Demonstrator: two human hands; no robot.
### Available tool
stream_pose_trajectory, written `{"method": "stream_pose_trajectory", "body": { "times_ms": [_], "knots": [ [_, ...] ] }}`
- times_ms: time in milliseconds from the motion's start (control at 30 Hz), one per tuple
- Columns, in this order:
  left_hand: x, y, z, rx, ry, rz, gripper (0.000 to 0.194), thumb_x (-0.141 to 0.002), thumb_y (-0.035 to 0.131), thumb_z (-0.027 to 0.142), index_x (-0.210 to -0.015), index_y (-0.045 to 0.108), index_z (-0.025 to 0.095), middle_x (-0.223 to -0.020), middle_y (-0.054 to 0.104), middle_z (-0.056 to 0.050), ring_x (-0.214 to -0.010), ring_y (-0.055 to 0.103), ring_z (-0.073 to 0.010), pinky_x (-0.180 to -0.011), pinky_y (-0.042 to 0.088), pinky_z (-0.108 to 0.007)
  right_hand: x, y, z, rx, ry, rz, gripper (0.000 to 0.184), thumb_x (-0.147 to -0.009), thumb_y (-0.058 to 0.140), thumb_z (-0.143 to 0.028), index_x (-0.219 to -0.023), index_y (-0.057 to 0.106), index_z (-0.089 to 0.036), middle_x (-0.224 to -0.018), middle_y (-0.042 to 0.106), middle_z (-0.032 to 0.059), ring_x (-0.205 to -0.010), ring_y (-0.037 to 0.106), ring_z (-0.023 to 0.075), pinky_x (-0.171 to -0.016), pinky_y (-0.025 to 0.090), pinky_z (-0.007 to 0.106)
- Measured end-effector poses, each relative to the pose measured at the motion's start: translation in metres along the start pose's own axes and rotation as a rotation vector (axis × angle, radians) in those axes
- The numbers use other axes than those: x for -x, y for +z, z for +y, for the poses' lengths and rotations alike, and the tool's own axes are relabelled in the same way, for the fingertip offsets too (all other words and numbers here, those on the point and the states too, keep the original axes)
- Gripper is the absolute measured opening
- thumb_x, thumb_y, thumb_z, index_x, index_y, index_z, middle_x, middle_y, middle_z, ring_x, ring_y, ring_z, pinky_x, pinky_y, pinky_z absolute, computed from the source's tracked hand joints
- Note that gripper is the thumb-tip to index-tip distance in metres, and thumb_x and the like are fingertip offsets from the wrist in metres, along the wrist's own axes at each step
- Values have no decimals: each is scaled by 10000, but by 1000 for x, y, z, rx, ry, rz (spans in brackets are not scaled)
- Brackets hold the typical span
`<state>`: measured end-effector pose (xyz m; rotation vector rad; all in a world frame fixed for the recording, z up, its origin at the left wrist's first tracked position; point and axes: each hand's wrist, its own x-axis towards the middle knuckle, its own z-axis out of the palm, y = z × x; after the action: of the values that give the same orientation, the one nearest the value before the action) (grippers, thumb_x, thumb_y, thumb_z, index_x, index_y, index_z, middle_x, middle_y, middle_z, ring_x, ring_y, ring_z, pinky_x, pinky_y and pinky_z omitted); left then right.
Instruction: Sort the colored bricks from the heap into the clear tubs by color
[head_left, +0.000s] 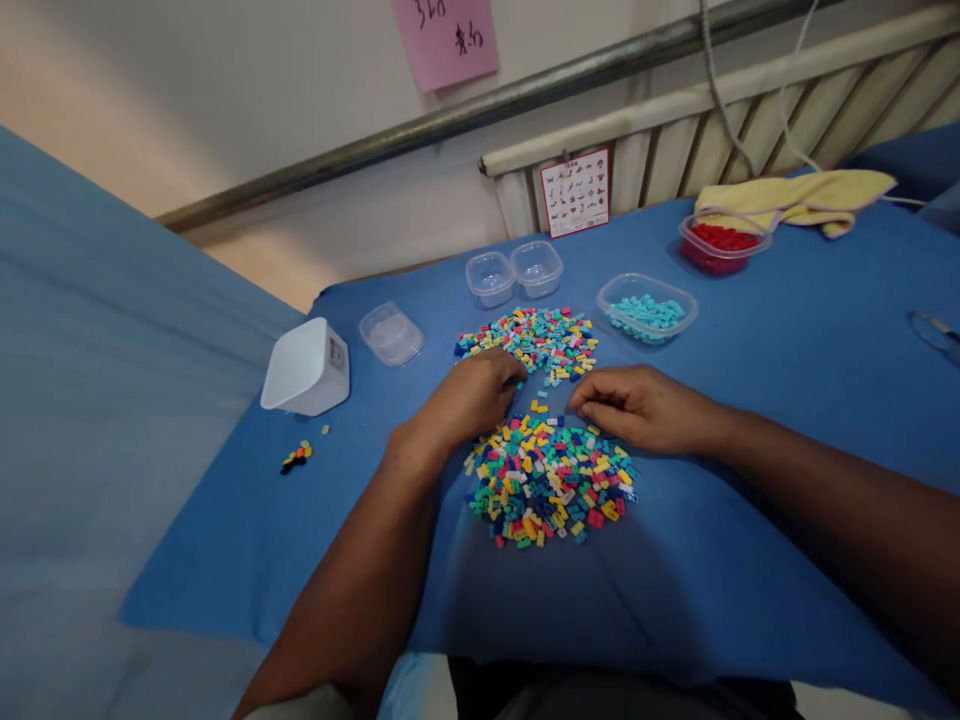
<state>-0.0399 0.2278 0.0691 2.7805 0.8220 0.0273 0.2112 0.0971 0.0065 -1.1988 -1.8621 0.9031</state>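
Toy bricks (pixel 555 480) in mixed colours lie in two heaps on the blue cloth (pixel 832 330) — a near heap (pixel 540 505) and a far heap (pixel 551 340), with a few loose pieces (pixel 539 406) between. The left hand (pixel 487 392) curls at the left of that gap; the right hand (pixel 637 405) faces it from the right, fingers bent and close together. Whether either holds a brick, I cannot tell. The step in hand looks like picking over bricks; the next move would call for a narrow fingertip pinch. Single bricks point every way — no shared long axis — while the far heap stretches left to right.
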Motion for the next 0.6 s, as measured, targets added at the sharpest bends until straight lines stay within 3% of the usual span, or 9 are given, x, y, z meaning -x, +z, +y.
{"method": "stream_pose_trajectory", "body": {
  "times_ms": [300, 600],
  "knots": [
    [0, -1, 15, 46, 159, -50, 279, -1026, 589, 137, -1240, 764, 170, -1215, 744, -115, -1137, 702, -259, -1021, 557, -391, 0, -1, -1, -10, 17, -7, 188, -1020, 612, -219, -1099, 783, -213, -852, 746, -2, -654, 585, 131, -642, 434, 266],
    [-6, 3, 25, 38, 128, -79, 224, -1028, 580, 137, -1132, 778, 153, -1129, 753, -113, -1095, 712, -262, -968, 550, -376, 1, -1, -1, 12, 14, -18, 193, -1029, 615, -234, -1121, 783, -217, -849, 745, -5, -633, 575, 125, -624, 429, 263]
  ]
}}
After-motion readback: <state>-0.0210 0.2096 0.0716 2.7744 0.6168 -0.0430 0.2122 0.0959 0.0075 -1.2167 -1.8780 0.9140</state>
